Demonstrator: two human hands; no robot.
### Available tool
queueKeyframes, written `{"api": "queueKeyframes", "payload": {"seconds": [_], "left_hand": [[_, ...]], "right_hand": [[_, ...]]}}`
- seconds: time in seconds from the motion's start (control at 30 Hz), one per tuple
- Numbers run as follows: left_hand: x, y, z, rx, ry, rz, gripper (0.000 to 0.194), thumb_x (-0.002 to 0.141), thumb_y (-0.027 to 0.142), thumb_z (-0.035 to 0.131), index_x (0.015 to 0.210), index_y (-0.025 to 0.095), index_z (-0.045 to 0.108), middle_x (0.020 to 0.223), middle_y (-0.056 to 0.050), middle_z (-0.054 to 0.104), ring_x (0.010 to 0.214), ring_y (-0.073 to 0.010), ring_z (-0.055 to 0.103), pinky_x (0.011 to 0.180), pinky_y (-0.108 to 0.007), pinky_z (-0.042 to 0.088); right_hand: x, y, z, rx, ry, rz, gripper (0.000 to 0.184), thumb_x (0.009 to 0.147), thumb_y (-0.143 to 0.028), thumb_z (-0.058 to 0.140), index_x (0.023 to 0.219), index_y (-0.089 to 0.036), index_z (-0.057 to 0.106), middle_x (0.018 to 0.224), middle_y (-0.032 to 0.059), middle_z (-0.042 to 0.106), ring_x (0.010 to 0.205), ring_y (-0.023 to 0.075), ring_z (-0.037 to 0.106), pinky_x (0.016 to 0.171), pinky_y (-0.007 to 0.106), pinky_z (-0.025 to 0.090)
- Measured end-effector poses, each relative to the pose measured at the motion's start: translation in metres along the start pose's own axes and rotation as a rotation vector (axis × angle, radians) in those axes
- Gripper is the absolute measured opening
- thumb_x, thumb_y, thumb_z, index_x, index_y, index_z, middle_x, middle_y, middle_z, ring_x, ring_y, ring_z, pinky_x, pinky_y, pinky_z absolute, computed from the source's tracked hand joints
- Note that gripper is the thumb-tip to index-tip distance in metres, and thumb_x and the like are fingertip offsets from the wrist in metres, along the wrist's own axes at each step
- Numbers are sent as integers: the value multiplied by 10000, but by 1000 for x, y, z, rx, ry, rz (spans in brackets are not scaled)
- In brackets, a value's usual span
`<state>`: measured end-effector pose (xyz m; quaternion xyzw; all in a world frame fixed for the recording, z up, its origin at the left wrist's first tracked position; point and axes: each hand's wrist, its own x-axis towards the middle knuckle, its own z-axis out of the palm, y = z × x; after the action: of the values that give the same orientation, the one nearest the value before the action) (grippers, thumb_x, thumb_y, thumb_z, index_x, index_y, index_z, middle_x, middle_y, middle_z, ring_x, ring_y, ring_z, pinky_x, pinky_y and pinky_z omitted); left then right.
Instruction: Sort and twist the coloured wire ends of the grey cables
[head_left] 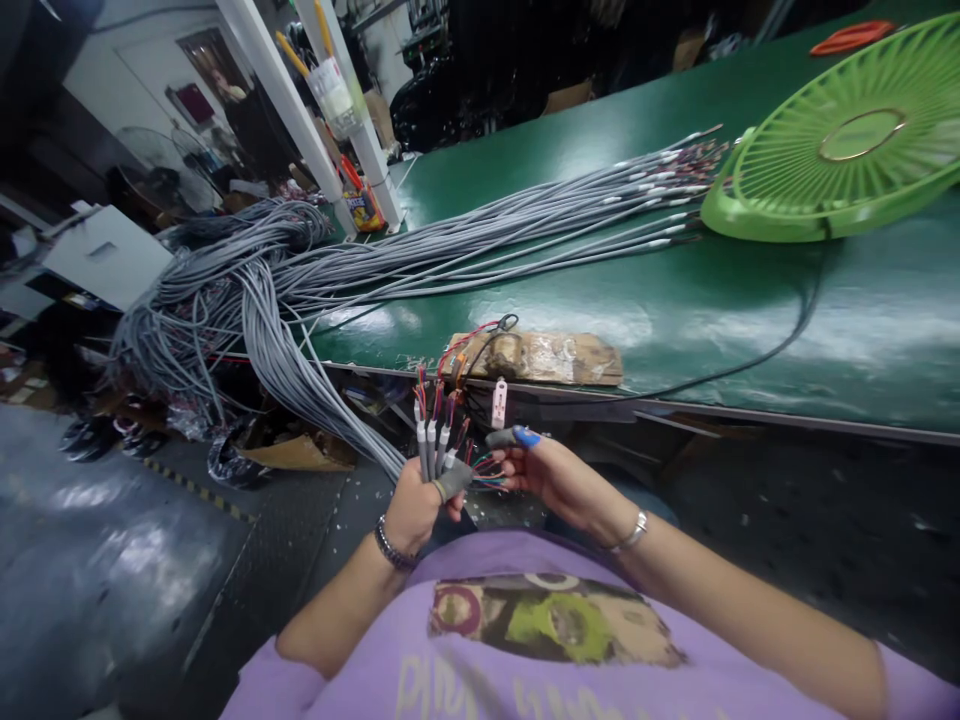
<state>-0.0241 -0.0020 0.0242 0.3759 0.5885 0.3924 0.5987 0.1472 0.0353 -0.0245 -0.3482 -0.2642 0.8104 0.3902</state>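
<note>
My left hand (426, 502) is wrapped around several grey cables (431, 450), whose stripped ends stick up past my fingers. A grey cover is on the thumb. From that grip, thin coloured wires (487, 474) fan out to the right. My right hand (559, 478) pinches these wires at their ends, with grey and blue coverings on a finger or thumb. Just beyond the hands, a worn wooden block (559, 358) wrapped in tape lies at the table edge with red and black leads on it. A small pale pink piece (499, 402) hangs below its edge.
A long bundle of grey cables (480, 225) stretches across the green table (750, 340), piled thick at the left. A green fan (787, 190) lies at the right, its black cord running along the table. White posts (281, 95) rise behind. A cardboard box (296, 450) sits below.
</note>
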Motion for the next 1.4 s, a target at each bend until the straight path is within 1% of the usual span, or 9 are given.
{"api": "queueKeyframes", "payload": {"seconds": [0.13, 0.33, 0.43, 0.57, 0.67, 0.83, 1.0, 1.13, 1.4], "left_hand": [[5, 10, -9, 0, -206, -71, 469, 489, 547, 815, 509, 154, 560, 364, 29, 488, 289, -64, 383, 316, -202, 273], [25, 13, -9, -32, -304, -92, 408, 499, 487, 815, 601, 151, 607, 367, 27, 513, 287, -77, 399, 320, -204, 258], [32, 13, -2, -33, -318, -98, 419, 492, 500, 812, 596, 151, 606, 366, 30, 510, 290, -74, 395, 325, -204, 276], [34, 13, 4, -49, -279, -97, 426, 471, 501, 819, 588, 152, 604, 374, 31, 512, 297, -70, 392, 325, -201, 285], [34, 13, 6, -74, -254, -93, 426, 476, 502, 818, 588, 152, 603, 373, 32, 508, 300, -70, 389, 325, -199, 292], [33, 13, 9, -114, -220, -93, 451, 451, 509, 827, 547, 156, 562, 362, 26, 500, 295, -70, 385, 320, -199, 293], [30, 11, 11, -115, -209, -104, 476, 432, 520, 838, 549, 156, 554, 361, 29, 498, 295, -67, 387, 319, -194, 291], [29, 8, 11, -103, -218, -108, 475, 441, 528, 833, 542, 155, 557, 370, 27, 507, 293, -67, 390, 318, -196, 296], [25, 9, 10, -99, -220, -99, 454, 459, 503, 830, 533, 149, 555, 367, 24, 503, 293, -69, 393, 317, -197, 294]], "right_hand": [[14, -11, 2, 2, 7, -8, 396, 769, -577, 649, 734, -184, 670, 702, 40, 641, 590, 117, 542, 564, 241, 475], [28, -24, 11, -25, -140, -43, 480, 633, -645, 724, 747, -185, 649, 693, 18, 613, 556, 105, 479, 536, 244, 418], [30, -23, 13, -127, -30, -197, 503, 572, -653, 760, 660, -184, 602, 583, -24, 528, 503, 91, 389, 505, 243, 347], [31, -21, 18, -246, 155, -373, 555, 627, -745, 645, 585, -198, 563, 538, -17, 510, 515, 114, 390, 535, 270, 354], [32, -20, 24, -116, 82, -277, 575, 615, -772, 627, 590, -201, 566, 548, -8, 526, 541, 133, 446, 563, 282, 399], [35, -18, 29, 208, 1, -42, 469, 637, -649, 727, 747, -200, 653, 615, -10, 594, 540, 126, 513, 545, 265, 446], [39, -18, 30, 330, 57, -32, 378, 684, -556, 752, 659, -197, 638, 611, -23, 615, 503, 94, 508, 538, 232, 463], [40, -16, 29, 375, 69, -26, 331, 719, -520, 742, 686, -201, 658, 640, -23, 639, 566, 97, 559, 568, 216, 477], [41, -9, 19, 360, -107, -52, 413, 763, -601, 652, 793, -192, 699, 695, -2, 680, 579, 100, 573, 549, 209, 465]]}}
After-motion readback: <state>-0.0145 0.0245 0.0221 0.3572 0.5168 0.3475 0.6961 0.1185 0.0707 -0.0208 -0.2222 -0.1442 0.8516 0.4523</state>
